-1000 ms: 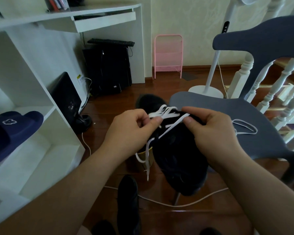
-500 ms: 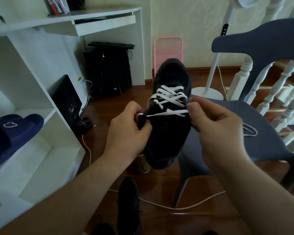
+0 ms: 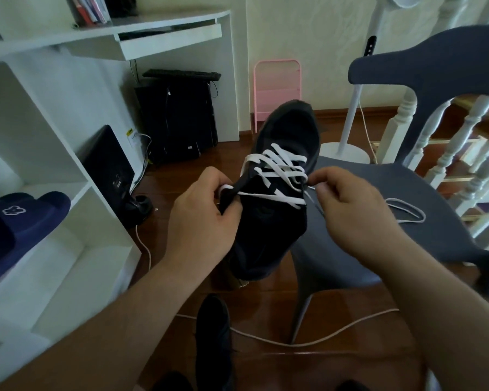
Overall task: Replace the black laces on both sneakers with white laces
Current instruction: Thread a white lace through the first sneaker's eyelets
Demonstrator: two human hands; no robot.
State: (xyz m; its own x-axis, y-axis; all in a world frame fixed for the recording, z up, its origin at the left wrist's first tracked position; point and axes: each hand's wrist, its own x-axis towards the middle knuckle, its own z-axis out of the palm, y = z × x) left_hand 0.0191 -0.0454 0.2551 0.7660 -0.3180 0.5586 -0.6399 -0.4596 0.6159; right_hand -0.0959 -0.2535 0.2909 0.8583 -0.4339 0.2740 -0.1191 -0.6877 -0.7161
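While the black sneaker hung in the air, toe pointing away, above the front edge of the grey chair, my left hand gripped its left side, fingers curled round the collar and the white lace end there. My right hand pinched the lace's other end just beside the right eyelets. A second white lace lay on the chair seat, and the other black sneaker sat on the floor below.

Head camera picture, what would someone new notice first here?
A black sneaker with white lace held up mid-frame, toe pointing away. The left hand and right hand pinch the lace at either side. To the right, a spare lace lies on the grey chair.
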